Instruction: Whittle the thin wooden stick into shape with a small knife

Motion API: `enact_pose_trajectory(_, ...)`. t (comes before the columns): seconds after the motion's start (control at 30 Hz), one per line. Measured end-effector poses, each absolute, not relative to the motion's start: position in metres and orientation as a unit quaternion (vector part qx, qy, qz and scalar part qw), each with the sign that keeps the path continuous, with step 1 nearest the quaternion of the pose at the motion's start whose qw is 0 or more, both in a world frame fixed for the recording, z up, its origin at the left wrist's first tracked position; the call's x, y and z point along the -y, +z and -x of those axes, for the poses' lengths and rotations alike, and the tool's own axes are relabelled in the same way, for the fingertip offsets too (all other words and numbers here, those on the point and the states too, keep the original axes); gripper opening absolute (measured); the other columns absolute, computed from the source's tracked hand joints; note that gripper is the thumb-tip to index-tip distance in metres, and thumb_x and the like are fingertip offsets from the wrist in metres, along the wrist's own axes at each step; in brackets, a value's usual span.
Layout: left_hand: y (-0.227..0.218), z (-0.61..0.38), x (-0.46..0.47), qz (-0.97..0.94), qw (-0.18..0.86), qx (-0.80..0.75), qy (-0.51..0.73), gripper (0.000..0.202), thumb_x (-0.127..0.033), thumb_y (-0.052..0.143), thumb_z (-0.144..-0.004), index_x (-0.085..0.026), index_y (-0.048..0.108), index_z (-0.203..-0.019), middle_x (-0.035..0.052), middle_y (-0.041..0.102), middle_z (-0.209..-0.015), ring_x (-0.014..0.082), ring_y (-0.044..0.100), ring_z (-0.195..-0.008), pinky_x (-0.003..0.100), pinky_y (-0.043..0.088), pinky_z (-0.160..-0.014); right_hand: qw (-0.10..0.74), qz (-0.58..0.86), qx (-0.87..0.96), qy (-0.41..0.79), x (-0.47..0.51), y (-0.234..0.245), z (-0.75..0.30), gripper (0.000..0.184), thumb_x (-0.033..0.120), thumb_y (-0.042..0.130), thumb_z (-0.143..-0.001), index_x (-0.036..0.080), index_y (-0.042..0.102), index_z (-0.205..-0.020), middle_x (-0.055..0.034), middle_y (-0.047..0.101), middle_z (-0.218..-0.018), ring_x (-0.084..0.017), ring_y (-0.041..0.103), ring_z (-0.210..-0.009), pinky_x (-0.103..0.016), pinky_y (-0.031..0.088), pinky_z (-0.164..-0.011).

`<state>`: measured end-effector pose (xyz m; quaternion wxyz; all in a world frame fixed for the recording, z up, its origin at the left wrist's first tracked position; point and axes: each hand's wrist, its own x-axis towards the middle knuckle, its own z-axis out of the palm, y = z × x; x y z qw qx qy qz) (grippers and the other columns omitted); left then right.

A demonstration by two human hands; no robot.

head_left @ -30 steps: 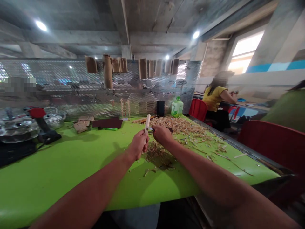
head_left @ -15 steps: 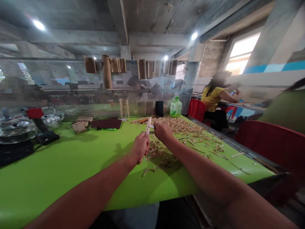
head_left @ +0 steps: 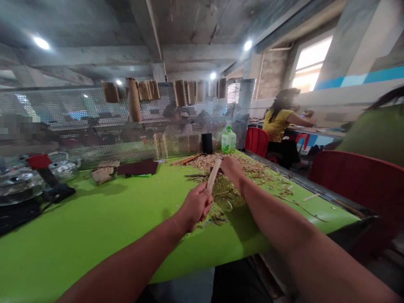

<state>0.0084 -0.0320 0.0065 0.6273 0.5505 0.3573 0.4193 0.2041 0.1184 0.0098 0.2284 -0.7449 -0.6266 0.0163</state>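
My left hand [head_left: 196, 206] is closed round the lower end of a pale wooden stick [head_left: 214, 173], which slants up and to the right. My right hand [head_left: 231, 166] is closed at the stick's upper end; whatever it holds there is hidden by the fingers. Both hands hover over a heap of wood shavings [head_left: 235, 181] on the bright green table [head_left: 94, 227].
A perforated metal screen [head_left: 78, 122] with hanging brown paper rolls backs the table. A green bottle [head_left: 228, 141], black cup [head_left: 207, 143], dark sandpaper sheet [head_left: 137, 168] and red-topped tool [head_left: 44, 176] stand on it. Red chairs [head_left: 356, 181] and a person in yellow [head_left: 279, 126] are to the right.
The stick has tilted from nearly upright to a slant toward the right. My right hand has slid further away along it, and my left hand has dropped lower and nearer.
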Motion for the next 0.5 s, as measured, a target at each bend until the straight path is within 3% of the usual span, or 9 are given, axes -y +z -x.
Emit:
enact_pose_trajectory(0.1,0.006,-0.004,0.019,-0.499,0.635,-0.363,0.464,0.03,-0.031,0.047,-0.093,-0.018,0.052,-0.12,-0.0072,0.046,-0.062,0.0047,0.032,-0.038,0.017,0.027,-0.034,0.26,0.746,0.613,-0.002,-0.122,0.008,-0.209,0.038,0.026,0.039,-0.095,0.01,0.07,-0.112,-0.0204,0.071,-0.105,-0.024,0.065,-0.092,-0.028,0.042,-0.071)
enact_pose_trajectory(0.27,0.002,0.01,-0.008,-0.445,0.633,-0.394,0.495,0.024,-0.032,0.047,-0.092,-0.021,0.05,-0.112,-0.0092,0.04,-0.057,0.0052,0.032,-0.035,0.016,0.025,-0.033,0.274,0.657,0.702,-0.032,-0.106,0.002,-0.168,0.034,0.029,0.044,-0.092,0.022,0.071,-0.111,-0.0089,0.073,-0.102,-0.021,0.064,-0.089,-0.026,0.041,-0.072)
enact_pose_trajectory(0.5,-0.003,0.008,-0.009,-0.489,0.606,-0.376,0.502,0.021,-0.041,0.055,-0.087,-0.022,0.048,-0.094,-0.0093,0.042,-0.059,0.0035,0.032,-0.034,0.015,0.023,-0.032,0.208,0.597,0.772,-0.068,-0.079,0.002,-0.137,0.035,0.027,0.041,-0.091,0.024,0.071,-0.108,-0.0088,0.074,-0.098,-0.02,0.065,-0.09,-0.025,0.04,-0.075)
